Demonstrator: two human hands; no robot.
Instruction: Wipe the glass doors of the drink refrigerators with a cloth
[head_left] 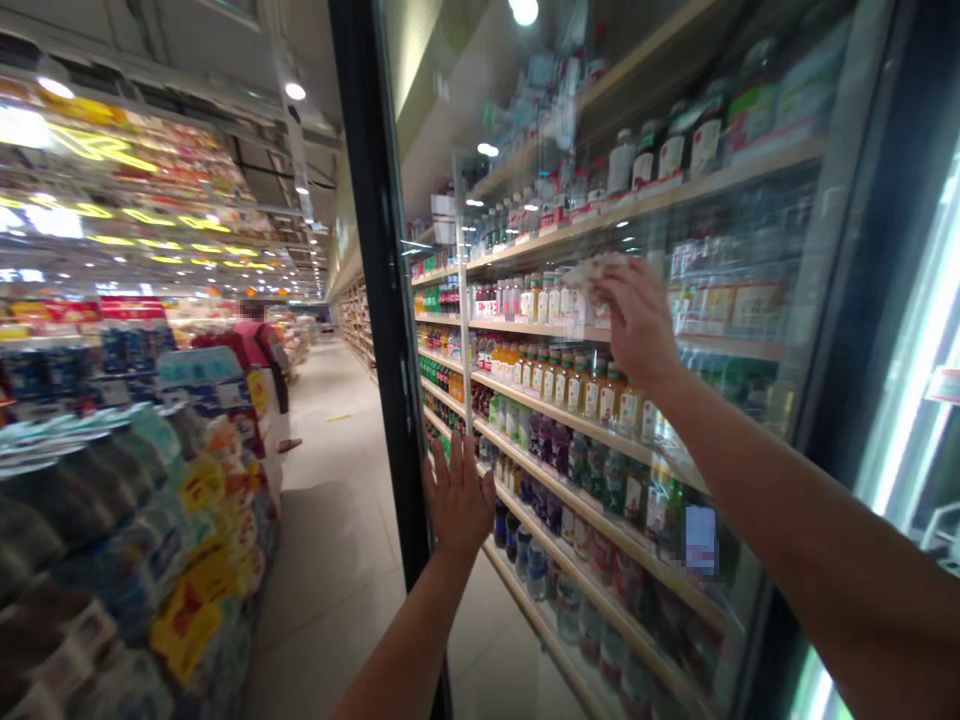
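A glass cooler door (381, 260) with a dark frame stands open in front of me. My left hand (459, 500) lies against the glass beside the frame, palm forward and fingers spread, with nothing in it. Higher up and to the right, my right hand (637, 315) presses a pale, crumpled cloth (596, 272) to the pane. The cloth is blurred, and part of it is hidden by the fingers. Through or in the glass appear shelves with rows of bottled drinks (577, 385); I cannot tell which of them are reflections.
Shrink-wrapped packs of bottles (97, 480) are stacked at the left. A pale aisle floor (330, 560) runs back between the stacks and the door. Farther off, a person (262, 350) in a pink top stands by the displays. Bright cooler lights (911, 400) glow at the right.
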